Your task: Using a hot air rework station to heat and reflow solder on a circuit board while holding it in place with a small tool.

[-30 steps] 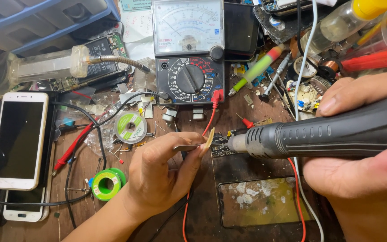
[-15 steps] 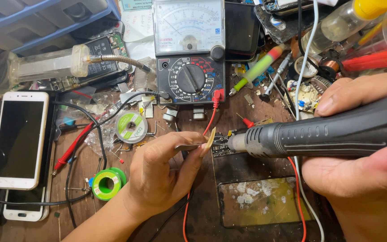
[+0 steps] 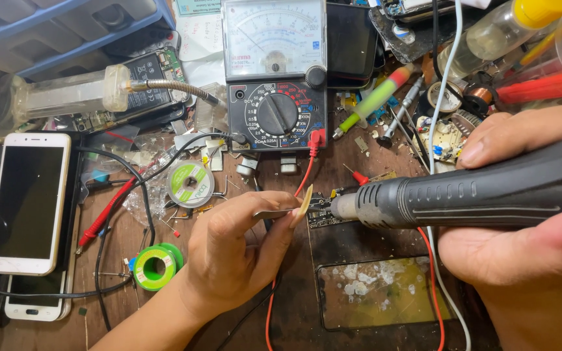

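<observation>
Right now your right hand (image 3: 521, 250) is wrapped closed around the hot-air handle (image 3: 482, 192), nozzle over the small circuit board (image 3: 323, 208); your left hand (image 3: 235, 260) pinches tweezers (image 3: 274, 213) beside it. You're judged mid-heating; steady aim comes next.

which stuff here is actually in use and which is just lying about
In use: right hand gripping the black hot-air tool; left hand with tweezers; small circuit board under the nozzle.

Lying about: analog multimeter, white phone, green solder spool, solder wick reel, green-handled screwdriver.
</observation>
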